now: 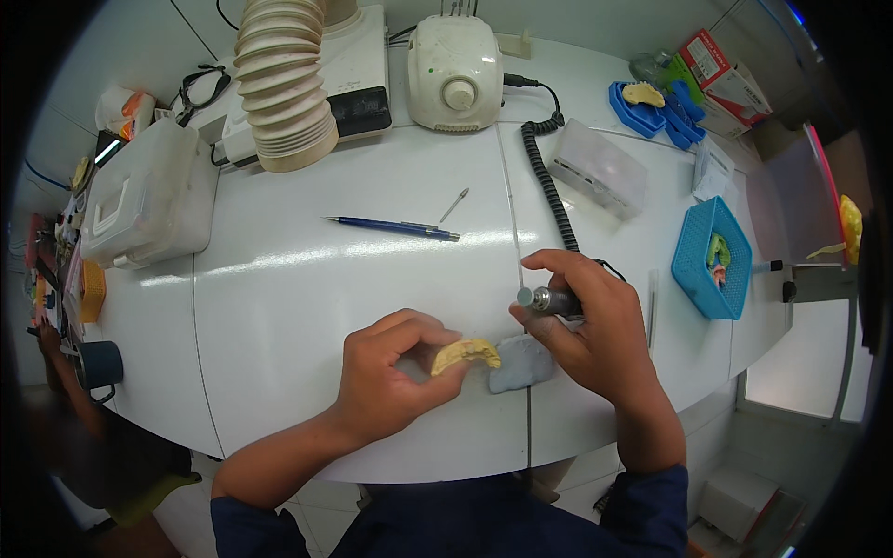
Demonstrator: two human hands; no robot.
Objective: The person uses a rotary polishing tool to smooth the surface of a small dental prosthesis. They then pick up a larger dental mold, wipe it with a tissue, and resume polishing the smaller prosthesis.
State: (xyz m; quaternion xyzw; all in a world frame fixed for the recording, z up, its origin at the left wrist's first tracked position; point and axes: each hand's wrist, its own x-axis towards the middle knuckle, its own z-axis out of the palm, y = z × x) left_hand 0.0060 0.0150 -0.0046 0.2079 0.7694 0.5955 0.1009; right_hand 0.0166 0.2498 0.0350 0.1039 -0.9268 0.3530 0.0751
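My left hand (391, 377) pinches a yellow dental cast (465, 352), shaped like a curved arch, between thumb and fingers above the near part of the white table. To its right, my right hand (605, 321) is wrapped round a dark and silver rotary handpiece (560, 301). A small round greyish tip (526, 297) on the handpiece points left, apart from the cast. Beneath the two hands lies a grey slab (526, 365), partly hidden by my right hand. A black coiled cord (551, 186) runs from the white motor control box (456, 79) toward the handpiece.
A blue mechanical pencil (391, 227) and a thin bur (454, 205) lie mid-table. Behind them hangs a ribbed suction hose (284, 84). A see-through box (600, 167) and blue basket (690, 265) stand right, a white case (153, 195) left. Another person's arm (70, 372) shows far left.
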